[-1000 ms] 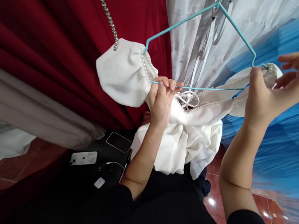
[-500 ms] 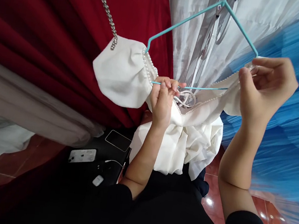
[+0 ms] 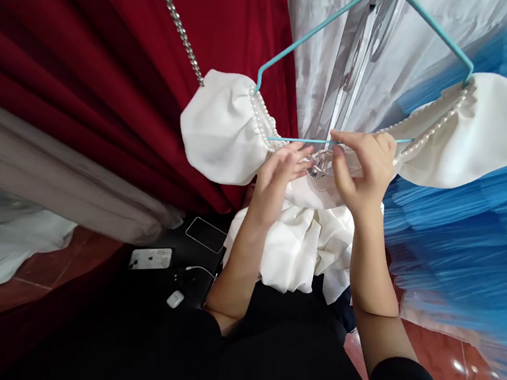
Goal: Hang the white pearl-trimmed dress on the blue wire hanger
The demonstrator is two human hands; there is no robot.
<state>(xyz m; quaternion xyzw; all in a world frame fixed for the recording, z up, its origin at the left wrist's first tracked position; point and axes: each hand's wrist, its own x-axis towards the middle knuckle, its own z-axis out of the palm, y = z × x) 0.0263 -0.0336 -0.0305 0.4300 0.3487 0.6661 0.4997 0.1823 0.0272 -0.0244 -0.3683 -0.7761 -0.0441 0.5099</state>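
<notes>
A white dress (image 3: 293,245) with pearl-edged neckline hangs from a teal hanger (image 3: 323,34), its two puffed sleeves spread to the sides. My left hand (image 3: 277,184) is at the left part of the neckline, fingers apart and slightly blurred, with nothing visibly gripped. Across the neckline, my right hand (image 3: 363,170) is beside the hanger's lower bar, thumb and forefinger apart near the white laces (image 3: 320,160). Its other fingers are curled near the right edge of the neckline.
Red curtain (image 3: 238,20) at left, blue tulle (image 3: 461,242) at right, pale fabric (image 3: 309,48) behind. A silver chain (image 3: 176,18) hangs at upper left. Two phones (image 3: 151,258) (image 3: 205,234) and a white case (image 3: 175,299) lie on a black surface.
My right hand has left the right shoulder and moved left and down toward the middle of the neckline. The right sleeve now spreads outward. My left hand's fingers have loosened from their curl.
</notes>
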